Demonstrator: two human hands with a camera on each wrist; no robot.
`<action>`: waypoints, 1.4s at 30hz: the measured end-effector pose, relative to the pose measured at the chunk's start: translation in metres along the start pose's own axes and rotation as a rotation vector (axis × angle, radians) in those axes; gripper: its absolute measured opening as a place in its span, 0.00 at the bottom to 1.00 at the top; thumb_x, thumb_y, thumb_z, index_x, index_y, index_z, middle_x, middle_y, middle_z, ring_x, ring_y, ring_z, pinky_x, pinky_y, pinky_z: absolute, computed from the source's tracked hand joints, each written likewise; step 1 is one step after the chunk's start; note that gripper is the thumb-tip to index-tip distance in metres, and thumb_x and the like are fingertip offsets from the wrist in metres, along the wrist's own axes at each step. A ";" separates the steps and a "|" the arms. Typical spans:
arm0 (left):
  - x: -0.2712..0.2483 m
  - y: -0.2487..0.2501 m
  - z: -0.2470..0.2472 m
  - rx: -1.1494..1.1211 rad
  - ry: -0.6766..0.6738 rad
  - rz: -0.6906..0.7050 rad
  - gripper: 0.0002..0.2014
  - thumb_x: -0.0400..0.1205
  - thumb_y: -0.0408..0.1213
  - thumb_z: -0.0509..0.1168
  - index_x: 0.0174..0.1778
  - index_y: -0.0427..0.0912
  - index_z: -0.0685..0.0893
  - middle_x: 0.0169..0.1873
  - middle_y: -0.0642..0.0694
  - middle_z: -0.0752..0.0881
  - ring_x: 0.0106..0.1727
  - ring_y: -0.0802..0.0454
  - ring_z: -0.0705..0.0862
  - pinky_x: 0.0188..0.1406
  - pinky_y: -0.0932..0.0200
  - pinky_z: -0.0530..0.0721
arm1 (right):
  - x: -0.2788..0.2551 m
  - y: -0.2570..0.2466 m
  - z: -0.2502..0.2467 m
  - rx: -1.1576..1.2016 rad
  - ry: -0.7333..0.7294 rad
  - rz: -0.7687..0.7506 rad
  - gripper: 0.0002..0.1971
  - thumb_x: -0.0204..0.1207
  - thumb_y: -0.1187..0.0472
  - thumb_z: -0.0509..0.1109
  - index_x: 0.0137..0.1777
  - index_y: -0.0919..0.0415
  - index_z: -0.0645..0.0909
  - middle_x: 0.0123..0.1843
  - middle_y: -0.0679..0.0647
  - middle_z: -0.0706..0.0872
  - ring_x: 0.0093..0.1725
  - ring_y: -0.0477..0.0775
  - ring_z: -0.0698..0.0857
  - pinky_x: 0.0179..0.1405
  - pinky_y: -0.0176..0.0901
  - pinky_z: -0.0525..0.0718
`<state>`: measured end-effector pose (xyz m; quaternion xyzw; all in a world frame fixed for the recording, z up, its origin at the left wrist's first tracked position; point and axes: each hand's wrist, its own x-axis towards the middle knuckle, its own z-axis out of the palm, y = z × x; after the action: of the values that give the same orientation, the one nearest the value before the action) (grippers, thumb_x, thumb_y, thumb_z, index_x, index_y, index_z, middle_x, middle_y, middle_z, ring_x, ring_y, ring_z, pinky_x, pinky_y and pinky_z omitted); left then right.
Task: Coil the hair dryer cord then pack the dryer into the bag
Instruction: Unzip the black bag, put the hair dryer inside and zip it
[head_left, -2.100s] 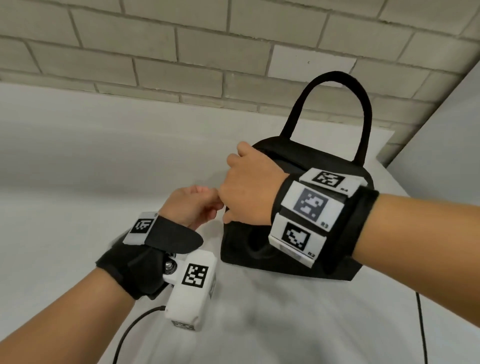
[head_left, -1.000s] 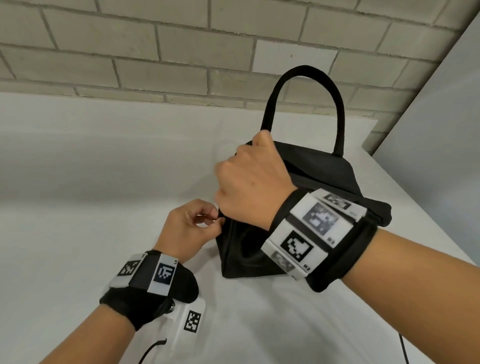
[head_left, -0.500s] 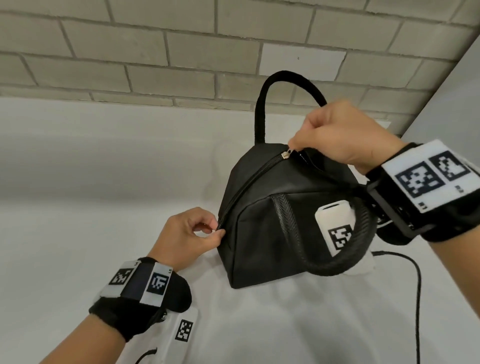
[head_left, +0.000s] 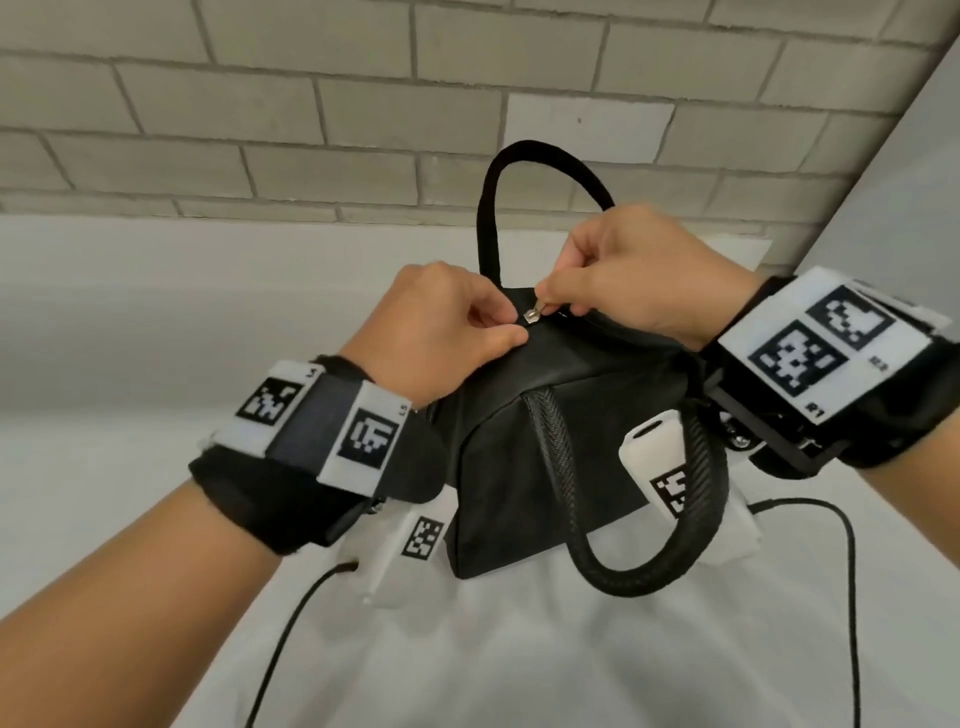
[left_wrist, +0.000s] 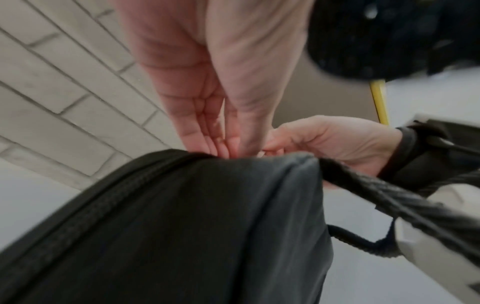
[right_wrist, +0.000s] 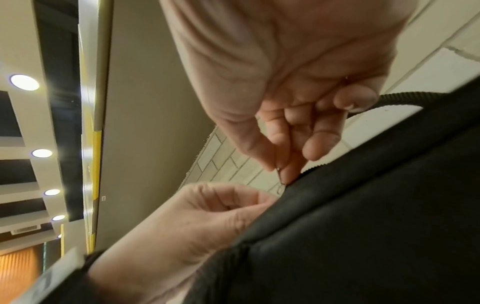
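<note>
The black bag stands on the white table, one handle upright and the other hanging down its front. At the top of the bag my right hand pinches the metal zipper pull between thumb and forefinger. Right beside the slider, my left hand pinches the bag's top fabric. The right wrist view shows that pinch on the zipper pull above the bag. In the left wrist view my left fingers meet the bag. The hair dryer is out of sight.
A brick wall runs behind the table, and a grey panel closes the right side. Thin black cables from the wrist cameras trail over the table in front of the bag, one on each side.
My right hand has drawn the zipper pull from the bag's left end up to its top. My left hand has left the lower left corner and now pinches the top beside the slider.
</note>
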<state>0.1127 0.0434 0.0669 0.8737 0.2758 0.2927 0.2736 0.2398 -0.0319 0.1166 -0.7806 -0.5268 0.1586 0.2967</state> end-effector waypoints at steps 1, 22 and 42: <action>0.002 0.002 -0.001 0.018 -0.021 -0.003 0.07 0.71 0.39 0.71 0.42 0.42 0.88 0.32 0.54 0.84 0.32 0.66 0.79 0.38 0.82 0.74 | 0.000 0.001 0.002 -0.005 0.011 -0.007 0.07 0.69 0.61 0.71 0.32 0.63 0.83 0.38 0.62 0.88 0.35 0.51 0.81 0.42 0.47 0.81; 0.002 0.007 -0.027 0.338 -0.227 -0.035 0.06 0.69 0.36 0.68 0.37 0.38 0.87 0.31 0.42 0.88 0.34 0.50 0.84 0.42 0.54 0.86 | 0.004 0.055 -0.037 -0.003 0.129 0.247 0.08 0.66 0.60 0.73 0.36 0.67 0.84 0.29 0.55 0.81 0.32 0.48 0.74 0.28 0.38 0.69; 0.050 0.045 0.035 0.333 -0.295 0.222 0.17 0.77 0.45 0.63 0.58 0.41 0.82 0.53 0.42 0.83 0.50 0.50 0.78 0.56 0.53 0.77 | 0.002 0.069 -0.023 0.350 0.169 0.072 0.14 0.69 0.68 0.70 0.24 0.58 0.74 0.25 0.50 0.84 0.27 0.42 0.82 0.33 0.32 0.83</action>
<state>0.1847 0.0328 0.0899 0.9650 0.1798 0.1408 0.1290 0.3036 -0.0555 0.0914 -0.7459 -0.4362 0.1919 0.4653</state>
